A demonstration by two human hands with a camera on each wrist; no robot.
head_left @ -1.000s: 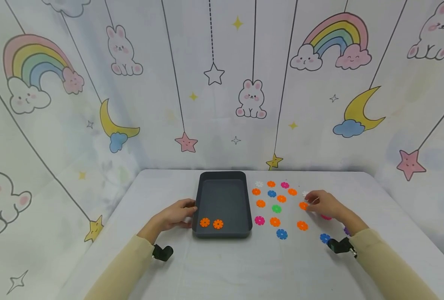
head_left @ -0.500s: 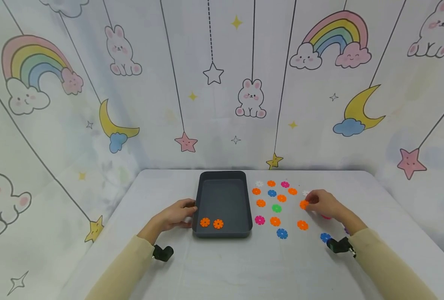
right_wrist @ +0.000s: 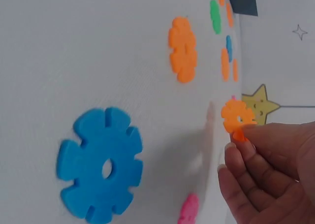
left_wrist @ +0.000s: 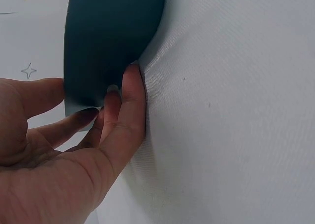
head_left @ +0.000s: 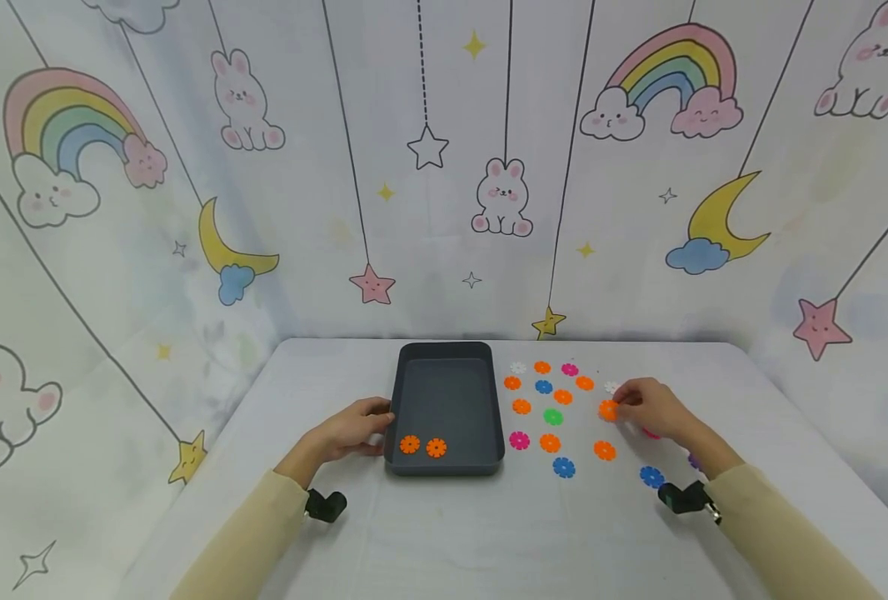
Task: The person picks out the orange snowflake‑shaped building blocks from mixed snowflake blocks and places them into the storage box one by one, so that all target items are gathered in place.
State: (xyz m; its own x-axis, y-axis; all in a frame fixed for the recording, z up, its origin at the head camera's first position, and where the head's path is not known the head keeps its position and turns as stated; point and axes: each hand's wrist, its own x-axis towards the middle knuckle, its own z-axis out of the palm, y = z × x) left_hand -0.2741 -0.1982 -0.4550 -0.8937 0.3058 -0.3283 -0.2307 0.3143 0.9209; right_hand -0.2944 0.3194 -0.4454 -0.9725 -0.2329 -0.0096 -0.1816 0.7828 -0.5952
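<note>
My left hand (head_left: pixel 354 428) holds the left side of a dark grey tray (head_left: pixel 498 417). In the left wrist view the thumb is at the tray's (left_wrist: pixel 115 32) rim and the fingers bend against its outer wall. Two orange notched discs (head_left: pixel 410 444) lie inside the tray near its front. Over at the right, my right hand (head_left: pixel 650 407) pinches an orange notched disc (head_left: pixel 608 410) between thumb and fingers. The right wrist view shows this disc (right_wrist: pixel 237 116) raised off the table and tilted, its lower edge hidden by the fingertips.
Several notched discs lie on the white table right of the tray, among them a green disc (head_left: pixel 552 417), a blue disc (head_left: pixel 564 467) and a pink disc (head_left: pixel 519 440). Another blue disc (head_left: pixel 651 477) lies near my right wrist. A patterned curtain (head_left: pixel 444 250) hangs behind the table.
My right hand has moved slightly right and up, with the orange disc between its fingertips now showing more fully. The left hand and tray have stayed in place.
</note>
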